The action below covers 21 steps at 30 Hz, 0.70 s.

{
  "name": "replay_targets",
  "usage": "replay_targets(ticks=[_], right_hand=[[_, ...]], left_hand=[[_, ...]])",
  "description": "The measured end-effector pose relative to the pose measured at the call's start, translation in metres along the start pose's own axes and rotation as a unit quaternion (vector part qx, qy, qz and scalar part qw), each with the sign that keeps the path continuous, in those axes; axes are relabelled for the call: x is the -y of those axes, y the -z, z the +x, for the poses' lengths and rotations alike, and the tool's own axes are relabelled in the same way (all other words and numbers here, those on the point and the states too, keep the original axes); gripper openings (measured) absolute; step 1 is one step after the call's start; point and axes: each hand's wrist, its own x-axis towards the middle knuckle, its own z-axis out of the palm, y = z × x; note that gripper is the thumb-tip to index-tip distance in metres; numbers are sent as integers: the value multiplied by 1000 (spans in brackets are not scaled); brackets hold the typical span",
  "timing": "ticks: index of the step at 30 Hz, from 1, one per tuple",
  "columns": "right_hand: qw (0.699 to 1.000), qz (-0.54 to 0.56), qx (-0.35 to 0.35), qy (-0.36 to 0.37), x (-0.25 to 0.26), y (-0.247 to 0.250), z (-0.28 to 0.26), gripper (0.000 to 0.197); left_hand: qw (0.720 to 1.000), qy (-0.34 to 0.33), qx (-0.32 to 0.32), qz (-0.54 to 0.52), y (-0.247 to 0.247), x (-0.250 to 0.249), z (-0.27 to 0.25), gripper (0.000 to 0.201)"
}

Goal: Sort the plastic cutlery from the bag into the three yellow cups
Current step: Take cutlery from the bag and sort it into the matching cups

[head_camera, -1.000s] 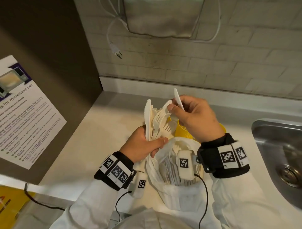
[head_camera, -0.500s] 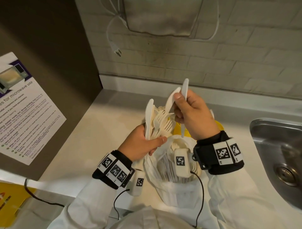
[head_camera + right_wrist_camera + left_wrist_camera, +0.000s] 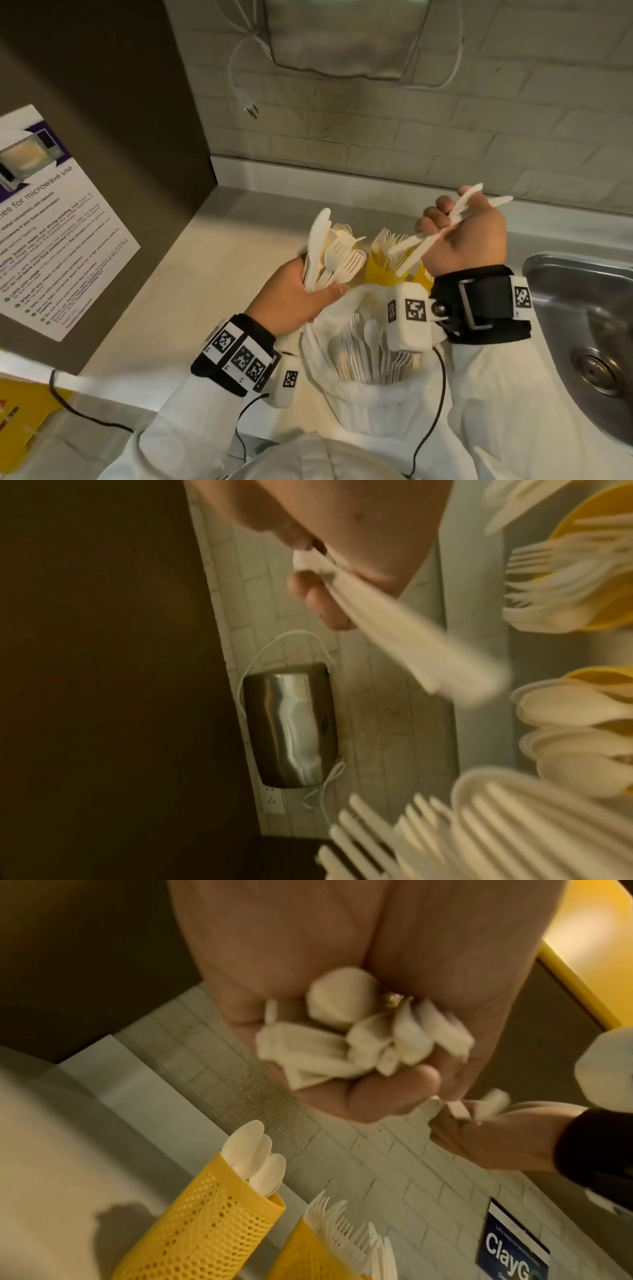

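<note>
white plastic cutlery fills the head view: the left hand (image 3: 291,294) grips a mixed bunch of cutlery (image 3: 330,255) above the open white bag (image 3: 363,346) on the counter (image 3: 164,291), while the right hand (image 3: 462,236) pinches two knives (image 3: 442,229) over the yellow cups (image 3: 376,270) behind the bag. from the left wrist, fingers curl round the handle ends, with a spoon cup (image 3: 202,1218) and a fork cup (image 3: 308,1253) below. from the right wrist, fingers (image 3: 325,601) clamp the blurred knives beside the cups.
</note>
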Motion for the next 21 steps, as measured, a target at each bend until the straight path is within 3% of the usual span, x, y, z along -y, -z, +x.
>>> replay_targets(ticks=[3, 5, 7, 9, 11, 12, 13, 21], right_hand=[[998, -37, 46, 0, 7, -2, -12, 43], [991, -103, 89, 4, 5, -9, -23, 42], [962, -238, 130, 44, 1, -17, -34, 33], [878, -427, 173, 127, -4, -25, -43, 24], [752, -585, 225, 202, -11, -28, -48, 12], [709, -625, 246, 214, -15, -29, -49, 6], [686, -645, 257, 218, -19, -30, -50, 7], [682, -644, 269, 217, -28, -27, -37, 5]], left_hand=[[1000, -11, -22, 8, -1, 0, 2, 24], [999, -15, -30, 15, -2, 0, 4, 23], [999, -17, -39, 16, -5, 1, 6, 23], [998, -18, -57, 17, -7, 1, 7, 22], [996, -18, -77, 28, -9, 2, 9, 21], [996, -16, -81, 35, -9, 1, 10, 22], [996, -15, -80, 43, -9, 0, 10, 23], [991, -22, -86, 104, -3, -2, 11, 20]])
